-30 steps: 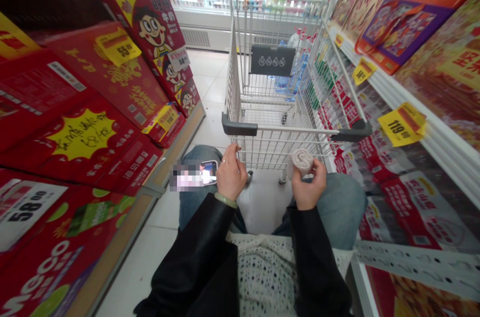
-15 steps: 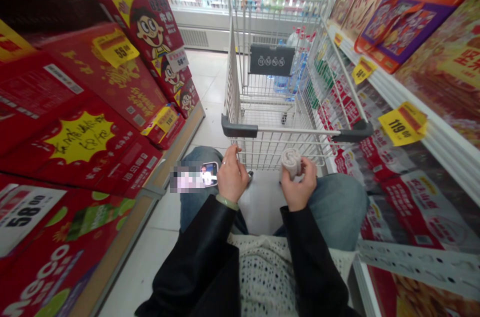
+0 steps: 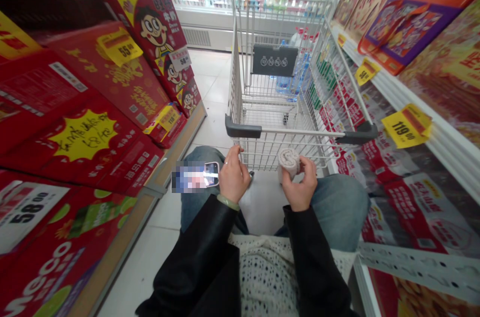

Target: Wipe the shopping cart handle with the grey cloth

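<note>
My left hand (image 3: 234,175) hangs just below the near end of the shopping cart's handle, and a phone (image 3: 211,175) sits against its outer side, over my left knee. Part of the phone is blurred out. My right hand (image 3: 299,183) grips a rolled pale cloth (image 3: 288,164), with the roll's end showing above my fingers. It stays below the cart's grey handle (image 3: 300,132). A green bangle (image 3: 228,202) circles my left wrist, and black sleeves cover both forearms.
Red boxes with price signs (image 3: 86,102) are stacked on the shelf to my left. Printed packages and yellow price tags (image 3: 407,126) line the shelves on my right. Ahead, a wire shopping cart (image 3: 277,107) holds bottled water, and a refrigerated case (image 3: 240,12) stands beyond the tiled floor (image 3: 210,77).
My right hand has moved left with the rolled cloth, bringing it closer to my left hand. My left hand and the phone have barely moved.
</note>
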The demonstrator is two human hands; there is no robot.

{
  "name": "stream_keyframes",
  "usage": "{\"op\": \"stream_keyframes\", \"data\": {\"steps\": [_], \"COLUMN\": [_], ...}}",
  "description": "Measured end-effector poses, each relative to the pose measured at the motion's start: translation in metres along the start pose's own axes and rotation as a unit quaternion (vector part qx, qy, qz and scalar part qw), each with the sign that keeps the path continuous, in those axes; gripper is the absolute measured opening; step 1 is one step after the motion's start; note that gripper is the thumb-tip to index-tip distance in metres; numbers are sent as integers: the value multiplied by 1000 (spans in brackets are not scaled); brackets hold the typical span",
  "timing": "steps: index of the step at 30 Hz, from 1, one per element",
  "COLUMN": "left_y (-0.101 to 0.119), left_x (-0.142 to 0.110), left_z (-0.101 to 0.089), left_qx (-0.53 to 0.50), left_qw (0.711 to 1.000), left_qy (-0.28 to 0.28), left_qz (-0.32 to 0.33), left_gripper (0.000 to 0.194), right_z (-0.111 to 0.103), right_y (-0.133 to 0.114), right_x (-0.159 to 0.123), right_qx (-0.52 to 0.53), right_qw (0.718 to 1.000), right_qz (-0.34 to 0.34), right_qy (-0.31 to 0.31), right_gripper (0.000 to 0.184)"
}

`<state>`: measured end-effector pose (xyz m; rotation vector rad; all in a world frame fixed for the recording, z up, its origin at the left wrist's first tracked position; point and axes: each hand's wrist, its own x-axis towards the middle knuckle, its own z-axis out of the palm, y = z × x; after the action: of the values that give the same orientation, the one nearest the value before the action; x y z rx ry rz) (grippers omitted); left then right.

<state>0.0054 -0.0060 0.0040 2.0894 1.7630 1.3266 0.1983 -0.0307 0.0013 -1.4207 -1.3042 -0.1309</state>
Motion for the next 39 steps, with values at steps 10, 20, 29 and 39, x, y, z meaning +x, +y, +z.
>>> {"op": "stream_keyframes", "data": {"steps": [10,20,29,39], "left_y": [1,5,5,5], "left_x": [1,1,1,2], "left_z": [2,1,3,-1], "left_qx": [2,-1,10,1], "left_qw": [1000,1000,1000,1000], "left_qy": [5,8,16,3], "left_qz": [2,-8,-9,2], "left_gripper": [56,53,54,53], "right_z": [-35,-28,-11,25], "right_y": [66,58,28,-23], "right_x": [14,11,2,-11], "right_qx": [-66,-58,-20,76], "right_qw": [978,982,989,996], "right_qz": [121,106,95,-47], "right_qy": [154,148,107,-19], "right_gripper": [51,49,40,32]}}
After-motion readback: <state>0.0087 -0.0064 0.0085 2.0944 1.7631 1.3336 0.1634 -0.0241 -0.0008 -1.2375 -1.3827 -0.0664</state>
